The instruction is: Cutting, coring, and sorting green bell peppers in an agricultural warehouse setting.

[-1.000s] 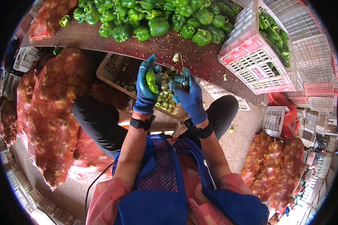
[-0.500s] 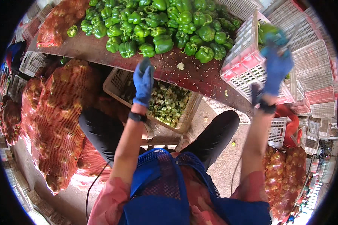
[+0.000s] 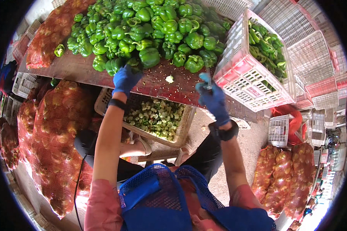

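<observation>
The green peppers [image 3: 169, 26] are lying heaped on the far part of a dark red surface [image 3: 77, 66], and one large pepper [image 3: 149, 57] is sitting at the near edge of that heap. Just beside it, the left hand [image 3: 126, 79], in a blue glove, is resting at the heap's edge with its fingers among the peppers; whether they are closing around one, I cannot tell. Well apart from it, the right hand [image 3: 213, 99], also gloved, is curling around what looks like a small knife [image 3: 208, 73], its thin blade pointing away from the body.

For a good hold here, the left hand would best be cupping one front pepper around its firm shoulders, squeezing lightly because the walls may crack, and drawing from the edge so that those above are not rolling. The right hand would do well to be keeping its blade off to the side, clear of the left fingers.

Between the hands, a pale scrap [image 3: 169, 79] is lying among scattered seeds. To the right, a pink-and-white crate [image 3: 254, 82] is holding more green peppers. Below the near edge, a lower crate [image 3: 181, 131] is holding chopped-off trimmings [image 3: 156, 117]. Farther out, bulging red mesh sacks [image 3: 61, 138] are standing at the left, and stacked crates [image 3: 308, 54] are filling the far right.
</observation>
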A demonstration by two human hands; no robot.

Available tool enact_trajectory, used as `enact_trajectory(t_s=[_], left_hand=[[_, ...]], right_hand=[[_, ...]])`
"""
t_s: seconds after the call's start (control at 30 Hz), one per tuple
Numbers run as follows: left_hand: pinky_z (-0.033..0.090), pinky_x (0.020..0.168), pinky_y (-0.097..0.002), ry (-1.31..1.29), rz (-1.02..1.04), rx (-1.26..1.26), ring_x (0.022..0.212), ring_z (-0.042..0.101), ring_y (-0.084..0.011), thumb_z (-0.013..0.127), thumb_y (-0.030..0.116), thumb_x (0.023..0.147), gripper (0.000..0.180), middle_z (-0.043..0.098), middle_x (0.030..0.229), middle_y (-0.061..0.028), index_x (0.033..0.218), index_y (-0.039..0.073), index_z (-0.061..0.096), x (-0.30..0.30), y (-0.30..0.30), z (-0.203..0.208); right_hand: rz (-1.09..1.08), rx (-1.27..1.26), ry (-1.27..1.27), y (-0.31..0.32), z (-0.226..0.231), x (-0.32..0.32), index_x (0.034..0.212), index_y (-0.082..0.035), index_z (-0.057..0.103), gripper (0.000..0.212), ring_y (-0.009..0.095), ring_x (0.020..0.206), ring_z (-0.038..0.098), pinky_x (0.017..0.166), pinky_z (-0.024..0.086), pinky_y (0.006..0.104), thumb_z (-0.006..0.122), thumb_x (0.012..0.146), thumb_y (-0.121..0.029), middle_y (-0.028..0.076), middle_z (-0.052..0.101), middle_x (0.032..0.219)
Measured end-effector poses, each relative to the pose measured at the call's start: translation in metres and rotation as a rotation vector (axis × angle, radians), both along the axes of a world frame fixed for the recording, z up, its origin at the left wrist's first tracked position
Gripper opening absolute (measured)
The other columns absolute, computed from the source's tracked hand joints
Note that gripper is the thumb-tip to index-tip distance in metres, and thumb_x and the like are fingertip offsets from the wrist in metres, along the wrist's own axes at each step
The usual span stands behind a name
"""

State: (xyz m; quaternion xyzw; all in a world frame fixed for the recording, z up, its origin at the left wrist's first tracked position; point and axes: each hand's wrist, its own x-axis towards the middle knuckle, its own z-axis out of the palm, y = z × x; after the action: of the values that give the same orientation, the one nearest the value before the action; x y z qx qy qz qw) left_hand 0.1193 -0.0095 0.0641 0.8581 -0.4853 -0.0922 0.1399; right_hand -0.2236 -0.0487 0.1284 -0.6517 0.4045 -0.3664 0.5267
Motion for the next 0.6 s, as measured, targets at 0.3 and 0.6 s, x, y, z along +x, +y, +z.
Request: enact_trajectory(t_s=[0.3, 0.6], left_hand=[[0.057, 0.077, -0.0348, 2.297, 0.066, -0.950, 0.095, 0.063, -0.0282, 0.053, 0.049, 0.088, 0.059, 0.058, 0.116, -0.0160, 0.127, 0.005, 0.047, -0.084, 0.092, 0.005], [0.058, 0.070, -0.0304, 2.247, -0.071, -0.897, 0.094, 0.063, -0.0227, 0.051, 0.042, 0.091, 0.046, 0.058, 0.114, -0.0115, 0.121, 0.008, 0.049, -0.111, 0.113, 0.004]], right_hand=[[0.127, 0.195, 0.291, -0.052, -0.062, 0.093, 0.112, -0.001, 0.057, 0.038, 0.011, 0.050, 0.055, 0.042, 0.045, 0.0273, 0.067, 0.084, -0.026, 0.006, 0.057, 0.065], [0.325, -0.161, 0.039, 0.074, -0.058, 0.073, 0.128, -0.002, 0.048, 0.050, 0.013, 0.061, 0.057, 0.058, 0.049, 0.0307, 0.065, 0.086, -0.021, 0.007, 0.060, 0.075]])
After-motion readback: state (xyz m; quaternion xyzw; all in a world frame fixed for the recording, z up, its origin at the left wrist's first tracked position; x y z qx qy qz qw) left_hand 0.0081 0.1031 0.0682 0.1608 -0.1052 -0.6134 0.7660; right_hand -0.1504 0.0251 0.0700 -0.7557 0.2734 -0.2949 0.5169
